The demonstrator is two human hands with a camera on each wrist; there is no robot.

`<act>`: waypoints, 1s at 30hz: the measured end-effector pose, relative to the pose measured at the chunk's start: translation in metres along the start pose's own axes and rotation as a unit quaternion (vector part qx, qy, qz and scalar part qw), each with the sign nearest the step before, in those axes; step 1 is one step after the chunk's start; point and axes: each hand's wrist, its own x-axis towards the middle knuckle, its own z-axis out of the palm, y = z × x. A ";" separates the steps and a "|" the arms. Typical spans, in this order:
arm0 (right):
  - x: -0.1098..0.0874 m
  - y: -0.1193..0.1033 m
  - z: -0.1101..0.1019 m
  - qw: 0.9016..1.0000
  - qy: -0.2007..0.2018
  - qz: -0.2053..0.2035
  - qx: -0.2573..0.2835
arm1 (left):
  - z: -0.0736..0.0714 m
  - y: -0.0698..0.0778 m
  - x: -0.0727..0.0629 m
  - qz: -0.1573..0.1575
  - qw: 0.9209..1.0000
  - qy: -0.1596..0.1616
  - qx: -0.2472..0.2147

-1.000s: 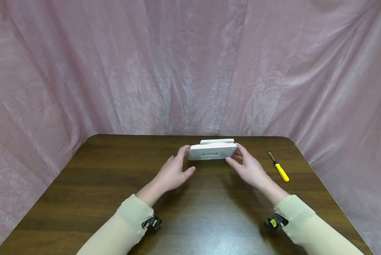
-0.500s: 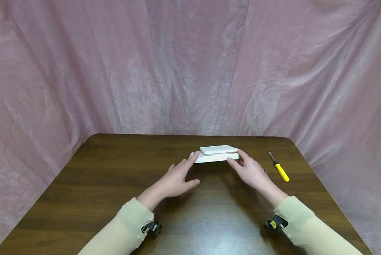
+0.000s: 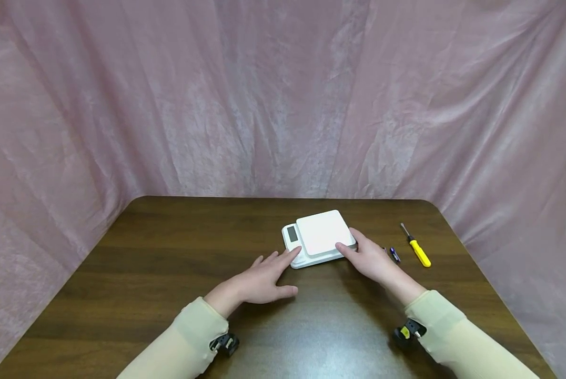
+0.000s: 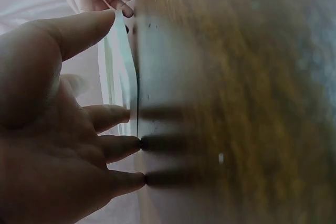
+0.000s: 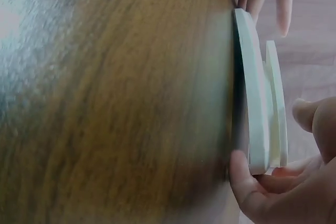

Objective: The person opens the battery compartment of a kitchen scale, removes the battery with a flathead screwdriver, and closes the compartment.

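Note:
A white kitchen scale (image 3: 324,234) with a dark display lies platform up on the table, tilted slightly up at its right end. My right hand (image 3: 369,256) grips that end: the thumb is over the platform, and in the right wrist view the fingers (image 5: 243,174) curl beneath the base (image 5: 257,124). My left hand (image 3: 263,279) lies at the near left corner, its fingers spread and fairly straight, the index finger over the scale's edge. In the left wrist view several fingertips of that hand (image 4: 58,114) reach the tabletop.
To the right of my right hand lie a small purple battery (image 3: 394,255) and a second small item (image 3: 384,249), partly hidden. Further right is a screwdriver (image 3: 417,250) with a yellow handle. A pink curtain (image 3: 283,100) hangs behind the brown wooden table (image 3: 179,237).
The scale has come down from standing on edge with its underside showing to lying nearly flat, platform up. My left hand has loosened from its side and moved lower and nearer.

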 end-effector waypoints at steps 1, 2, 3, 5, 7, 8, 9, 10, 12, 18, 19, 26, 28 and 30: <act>0.000 0.000 0.000 1.000 -0.002 -0.001 -0.007 | 0.000 0.000 0.000 -0.002 1.000 -0.001 0.000; 0.000 0.000 -0.001 1.000 -0.004 0.000 -0.013 | 0.000 0.000 0.000 -0.003 1.000 -0.002 0.001; 0.000 0.000 -0.001 1.000 -0.004 0.000 -0.020 | 0.000 0.001 0.000 -0.005 1.000 -0.003 0.004; 0.000 0.000 -0.002 0.999 -0.002 -0.004 -0.036 | 0.001 0.001 0.000 -0.008 1.000 -0.005 0.010; 0.000 0.000 -0.002 0.999 0.000 -0.009 -0.049 | 0.000 0.001 0.001 -0.011 1.000 -0.006 0.015; 0.000 0.001 -0.002 0.998 0.003 -0.013 -0.058 | -0.001 0.001 0.001 -0.012 1.000 -0.005 0.019; -0.001 0.001 -0.002 0.997 0.005 -0.016 -0.069 | -0.002 0.001 0.002 -0.015 1.000 -0.003 0.021; -0.001 0.001 -0.001 0.997 0.009 -0.019 -0.078 | -0.004 0.001 0.003 -0.018 1.000 0.000 0.023; -0.004 0.001 -0.001 0.994 0.019 -0.029 -0.099 | -0.009 0.000 0.006 -0.023 0.999 0.013 0.027; -0.022 -0.001 0.002 0.977 0.059 -0.100 -0.176 | -0.025 -0.009 0.023 -0.040 0.996 0.074 0.038; -0.027 -0.001 0.003 0.973 0.066 -0.115 -0.191 | -0.027 -0.011 0.027 -0.041 0.995 0.082 0.040; -0.053 -0.003 0.009 0.951 0.075 -0.143 -0.265 | -0.033 -0.020 0.049 -0.055 0.991 0.107 0.051; -0.057 -0.004 0.012 0.951 0.065 -0.141 -0.269 | -0.034 -0.020 0.054 -0.058 0.991 0.111 0.048; -0.062 -0.005 0.014 0.951 0.056 -0.140 -0.269 | -0.036 -0.020 0.058 -0.060 0.991 0.113 0.046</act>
